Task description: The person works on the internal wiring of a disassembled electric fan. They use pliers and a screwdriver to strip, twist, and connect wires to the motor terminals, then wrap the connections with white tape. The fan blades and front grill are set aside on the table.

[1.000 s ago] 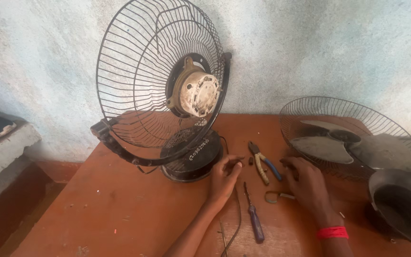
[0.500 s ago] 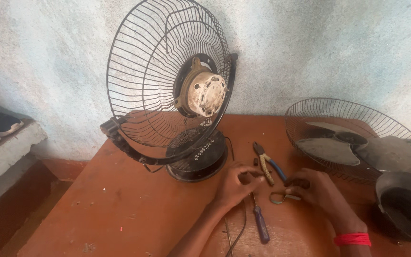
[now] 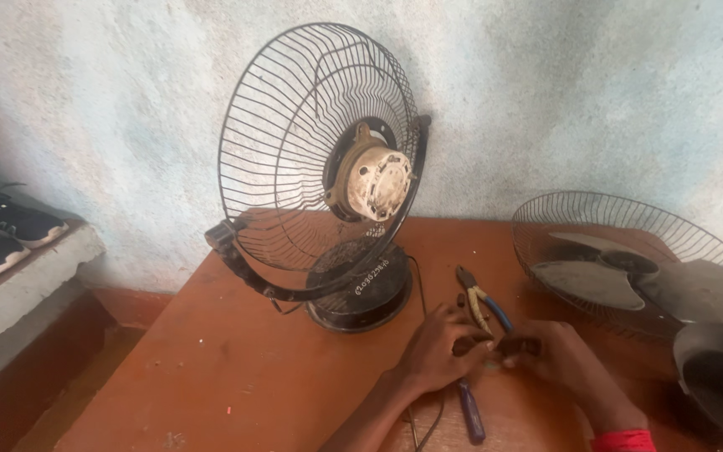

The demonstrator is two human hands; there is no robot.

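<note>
Both hands down on the surface (image 3: 211,368), close together in front of the fan (image 3: 336,184). Left hand (image 3: 441,351) and right hand (image 3: 566,360) pinch a small dark part (image 3: 508,345) between the fingertips; part is blurred, can't tell what it is. Fingers curled on it, both hands grasping.

Pliers (image 3: 483,305) with yellow and blue grips lie just behind the hands, touching the surface, jaws pointing at the wall. Screwdriver (image 3: 470,410) with blue handle lies under and between the wrists. A thin cable (image 3: 428,418) runs off the front edge beside it.

Fan stands upright on its round base, rear guard on, motor bare at the centre. To the right, the front guard (image 3: 629,243) lies flat with the blades (image 3: 596,276) in it. Dark round cover (image 3: 721,385) at far right. Red band (image 3: 625,441) on the right wrist. Shoes (image 3: 2,230) on a ledge at left.
</note>
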